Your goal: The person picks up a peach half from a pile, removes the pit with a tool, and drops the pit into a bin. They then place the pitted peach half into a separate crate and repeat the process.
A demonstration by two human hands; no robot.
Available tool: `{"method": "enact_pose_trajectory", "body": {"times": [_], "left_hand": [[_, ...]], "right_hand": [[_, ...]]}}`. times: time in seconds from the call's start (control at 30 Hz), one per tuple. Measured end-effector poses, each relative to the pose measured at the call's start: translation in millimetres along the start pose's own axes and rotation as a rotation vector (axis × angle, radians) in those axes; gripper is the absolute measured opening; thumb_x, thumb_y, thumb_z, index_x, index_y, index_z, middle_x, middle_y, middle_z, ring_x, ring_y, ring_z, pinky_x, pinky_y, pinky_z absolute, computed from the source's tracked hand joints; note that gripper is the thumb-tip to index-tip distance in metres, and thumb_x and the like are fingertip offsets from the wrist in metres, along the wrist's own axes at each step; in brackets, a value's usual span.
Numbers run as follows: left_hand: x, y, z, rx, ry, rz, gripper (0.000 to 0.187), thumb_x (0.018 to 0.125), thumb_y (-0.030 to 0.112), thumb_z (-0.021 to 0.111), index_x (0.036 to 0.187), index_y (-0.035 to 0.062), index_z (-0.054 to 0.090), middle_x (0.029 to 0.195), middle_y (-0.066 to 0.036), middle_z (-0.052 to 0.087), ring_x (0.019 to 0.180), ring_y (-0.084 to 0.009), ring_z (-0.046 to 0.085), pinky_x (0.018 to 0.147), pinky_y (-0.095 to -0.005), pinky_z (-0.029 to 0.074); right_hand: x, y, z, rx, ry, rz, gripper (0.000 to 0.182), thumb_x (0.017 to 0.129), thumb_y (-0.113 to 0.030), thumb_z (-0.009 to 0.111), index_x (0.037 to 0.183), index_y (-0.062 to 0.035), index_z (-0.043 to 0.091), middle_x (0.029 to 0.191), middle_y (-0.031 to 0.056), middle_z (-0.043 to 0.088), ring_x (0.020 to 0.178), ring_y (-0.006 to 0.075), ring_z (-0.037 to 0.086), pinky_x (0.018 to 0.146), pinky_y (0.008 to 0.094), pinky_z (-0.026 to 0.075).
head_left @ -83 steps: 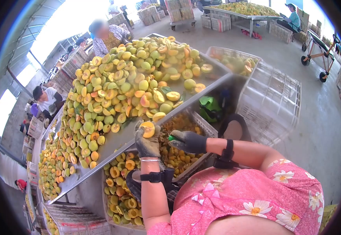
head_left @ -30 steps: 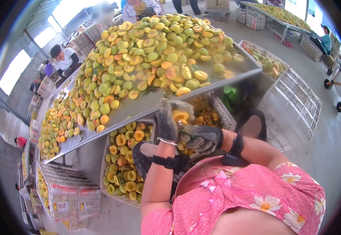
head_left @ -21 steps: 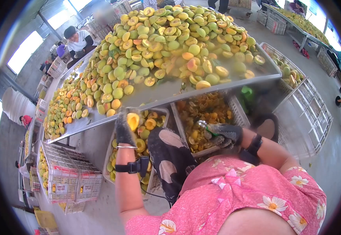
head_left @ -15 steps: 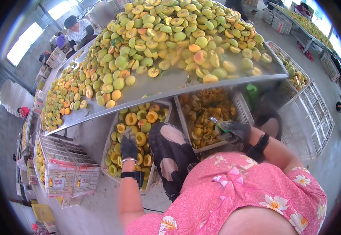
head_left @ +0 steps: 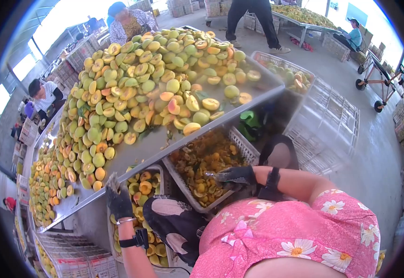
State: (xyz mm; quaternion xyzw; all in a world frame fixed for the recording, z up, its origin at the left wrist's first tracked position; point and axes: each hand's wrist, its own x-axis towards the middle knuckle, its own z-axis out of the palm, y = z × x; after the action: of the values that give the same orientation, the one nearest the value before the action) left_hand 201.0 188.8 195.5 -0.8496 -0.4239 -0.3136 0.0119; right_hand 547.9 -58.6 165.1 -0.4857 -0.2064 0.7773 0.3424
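My left hand (head_left: 119,202), in a dark glove, is at the near edge of the metal table (head_left: 174,147), fingers stretched upward with nothing visible in them. Below it stands a crate of halved fruit (head_left: 145,187), which look like apricots. My right hand (head_left: 237,177), also gloved, is closed around a small tool with a metal tip (head_left: 209,174); its handle is mostly hidden by the fingers. This hand is over a crate of brownish-orange fruit scraps (head_left: 203,162). A large heap of green and yellow apricots (head_left: 132,92), many cut in half, covers the tabletop.
A crate of fruit (head_left: 285,74) and a white plastic crate (head_left: 325,125) stand to the right. Stacked crates (head_left: 74,257) are at lower left. My bent knee (head_left: 172,222) is between the crates. Two people (head_left: 128,25) (head_left: 46,99) are beyond the table; a wheeled cart (head_left: 380,83) stands far right.
My view has turned to the right. My left hand has moved up from the crate of halved fruit to the table edge. My right hand stays over the scraps with the tool.
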Motion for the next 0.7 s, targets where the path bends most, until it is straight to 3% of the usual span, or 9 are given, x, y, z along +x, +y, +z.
{"method": "enact_pose_trajectory", "body": {"times": [0.1,0.17,0.2,0.3,0.43,0.53,0.6,0.67,0.7], "left_hand": [[69.6,60.5,37.2,-0.145,-0.053,0.347,0.043,0.085,0.022,0.059,0.123,0.0032,0.056,0.119,-0.016,0.059,0.112,-0.0326,0.055,0.098,-0.0409,0.042],[94.1,129.8,62.4,-0.521,-0.225,0.231,0.046,0.082,0.025,0.061,0.123,0.0057,0.056,0.121,-0.015,0.059,0.115,-0.0311,0.054,0.100,-0.0391,0.041],[105.4,146.3,90.6,-0.305,-0.249,0.266,0.047,0.080,0.027,0.061,0.124,0.0099,0.056,0.124,-0.014,0.058,0.118,-0.0302,0.052,0.101,-0.0379,0.041],[117.5,199.4,112.9,-0.357,-0.437,0.239,0.046,0.079,0.023,0.058,0.124,0.0152,0.058,0.122,-0.015,0.058,0.117,-0.0318,0.053,0.100,-0.0393,0.041],[129.8,202.2,145.3,-0.264,-0.523,0.254,0.045,0.077,0.021,0.057,0.121,0.0149,0.060,0.118,-0.018,0.059,0.112,-0.0338,0.054,0.097,-0.0412,0.042],[125.0,184.8,162.3,-0.306,-0.361,0.221,0.044,0.077,0.021,0.058,0.120,0.0155,0.062,0.117,-0.021,0.059,0.109,-0.0360,0.055,0.096,-0.0424,0.043],[126.0,158.5,187.6,-0.374,-0.309,0.272,0.044,0.078,0.019,0.055,0.121,0.0092,0.060,0.116,-0.020,0.060,0.107,-0.0345,0.058,0.094,-0.0401,0.045],[124.1,165.4,171.7,-0.584,-0.255,0.129,0.045,0.080,0.017,0.054,0.123,0.0055,0.058,0.115,-0.018,0.062,0.104,-0.0321,0.060,0.091,-0.0398,0.048],[121.5,171.5,160.9,-0.895,-0.293,-0.095,0.044,0.081,0.017,0.053,0.123,0.0048,0.057,0.115,-0.016,0.061,0.103,-0.0309,0.060,0.089,-0.0403,0.049]], "right_hand": [[-4.8,-9.2,1.0,-0.067,-0.002,-0.048,0.032,0.095,-0.046,0.051,0.092,-0.0144,0.055,0.061,-0.0053,0.043,0.043,0.0054,0.035,0.036,0.0208,0.026],[-7.6,-9.3,0.5,-0.100,-0.012,-0.101,0.032,0.095,-0.046,0.051,0.091,-0.0142,0.054,0.061,-0.0045,0.043,0.042,0.0061,0.036,0.035,0.0214,0.027],[-8.4,-7.4,-1.7,-0.106,-0.014,-0.136,0.032,0.095,-0.046,0.051,0.091,-0.0140,0.054,0.061,-0.0041,0.043,0.042,0.0065,0.036,0.035,0.0216,0.027],[-20.2,-6.4,-7.5,-0.108,-0.001,-0.188,0.033,0.095,-0.046,0.051,0.091,-0.0141,0.053,0.061,-0.0037,0.043,0.042,0.0067,0.036,0.035,0.0220,0.027],[-37.0,-0.6,-20.1,-0.094,0.018,-0.248,0.031,0.095,-0.046,0.050,0.091,-0.0152,0.052,0.061,-0.0038,0.043,0.041,0.0061,0.036,0.034,0.0221,0.027],[-45.7,-5.7,-20.0,-0.108,-0.001,-0.330,0.031,0.095,-0.047,0.051,0.093,-0.0159,0.052,0.061,-0.0040,0.043,0.041,0.0056,0.035,0.036,0.0222,0.027],[-44.4,-13.3,-15.8,-0.159,0.079,-0.380,0.031,0.095,-0.048,0.051,0.094,-0.0163,0.053,0.062,-0.0042,0.044,0.043,0.0052,0.037,0.037,0.0219,0.029],[-49.2,-25.2,-6.4,-0.218,0.156,-0.407,0.031,0.095,-0.045,0.051,0.100,-0.0149,0.055,0.067,-0.0021,0.048,0.051,0.0072,0.043,0.043,0.0236,0.034],[-57.1,-34.0,1.4,-0.253,0.194,-0.413,0.031,0.095,-0.043,0.052,0.104,-0.0134,0.057,0.072,0.0000,0.052,0.057,0.0095,0.048,0.049,0.0254,0.038]]}}
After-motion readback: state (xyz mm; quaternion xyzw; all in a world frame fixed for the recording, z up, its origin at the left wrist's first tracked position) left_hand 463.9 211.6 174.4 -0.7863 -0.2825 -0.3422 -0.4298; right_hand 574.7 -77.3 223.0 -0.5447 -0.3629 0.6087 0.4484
